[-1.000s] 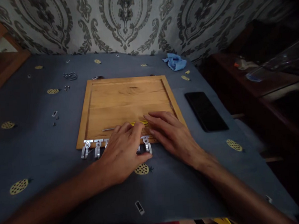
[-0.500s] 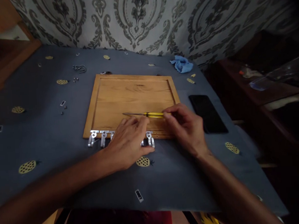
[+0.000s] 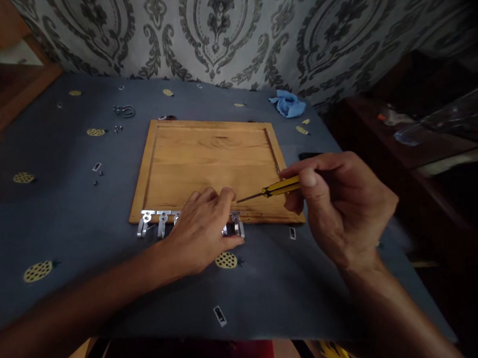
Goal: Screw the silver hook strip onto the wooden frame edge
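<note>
A square wooden board (image 3: 206, 159) lies flat on a blue cloth-covered table (image 3: 65, 225). Along its near edge sits a row of metal hooks (image 3: 151, 223). My left hand (image 3: 201, 231) lies palm down over the middle of that row, fingers flat on the board's edge, holding nothing. My right hand (image 3: 340, 205) is raised above the board's near right corner, closed on a yellow-handled screwdriver (image 3: 269, 189). The screwdriver's thin shaft points left, its tip just by my left fingertips.
A black phone (image 3: 310, 155) lies right of the board, mostly hidden behind my right hand. A blue rag (image 3: 289, 101) sits at the far right by the patterned wall. Small screws and metal bits (image 3: 118, 121) are scattered on the left. A dark wooden shelf (image 3: 421, 137) stands to the right.
My right hand picked the screwdriver up off the board, lifted it and turned its tip toward my left fingers. My left hand stayed on the hooks.
</note>
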`<state>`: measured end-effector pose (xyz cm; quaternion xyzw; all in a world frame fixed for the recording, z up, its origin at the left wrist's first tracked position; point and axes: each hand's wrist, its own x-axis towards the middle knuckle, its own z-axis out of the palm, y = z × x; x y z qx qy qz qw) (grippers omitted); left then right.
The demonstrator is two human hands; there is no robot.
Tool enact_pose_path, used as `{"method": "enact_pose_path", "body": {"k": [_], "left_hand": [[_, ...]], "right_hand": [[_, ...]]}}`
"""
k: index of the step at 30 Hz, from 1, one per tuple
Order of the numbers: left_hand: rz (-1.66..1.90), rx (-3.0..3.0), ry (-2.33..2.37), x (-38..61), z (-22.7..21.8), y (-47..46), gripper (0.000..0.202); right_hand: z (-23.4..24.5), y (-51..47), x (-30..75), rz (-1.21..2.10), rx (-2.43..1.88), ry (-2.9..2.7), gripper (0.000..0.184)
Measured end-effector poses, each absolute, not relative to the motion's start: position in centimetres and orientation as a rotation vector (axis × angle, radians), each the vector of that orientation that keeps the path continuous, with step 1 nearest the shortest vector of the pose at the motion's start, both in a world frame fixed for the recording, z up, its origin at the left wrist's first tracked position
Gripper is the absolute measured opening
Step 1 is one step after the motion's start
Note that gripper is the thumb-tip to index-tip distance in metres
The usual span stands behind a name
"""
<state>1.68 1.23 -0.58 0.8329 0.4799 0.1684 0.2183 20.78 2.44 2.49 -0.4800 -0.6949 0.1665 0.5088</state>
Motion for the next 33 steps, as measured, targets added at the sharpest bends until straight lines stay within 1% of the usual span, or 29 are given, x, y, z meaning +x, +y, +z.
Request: {"method": "enact_pose_path", "body": {"k": [1,4,6,8,13,24,33], "left_hand": [[0.464,2.306,1.333,1.7,-0.6,1.2,0.051],[0.445,2.315,1.355,1.7,-0.5,1.2,0.051],[0.421,2.325,1.364,1.8,-0.3,1.2,0.052],[0.397,2.328,1.359,1.8,-0.1,1.2,0.051],[0.383,2.302,1.346,1.8,0.2,1.2,0.048],[0.406,2.34,1.349,1.8,-0.2,1.3,0.053],[0.402,2.331,1.351,1.8,-0.1,1.3,0.051]], "right_hand": [[2.5,2.5,20.4,0.464,-1.134,-1.68,0.011],[2.2,2.5,19.5,0.635,-1.104,-1.69,0.017],[1.6,2.3,19.1,0.678,-1.118,-1.691,0.011],[1.1,2.1,19.1,0.672,-1.119,-1.62,0.007],[0.7,1.4,19.5,0.674,-1.078,-1.456,0.011],[0.7,1.2,19.8,0.692,-1.084,-1.519,0.009],[1.0,0.8,19.5,0.637,-1.057,-1.633,0.005]]}}
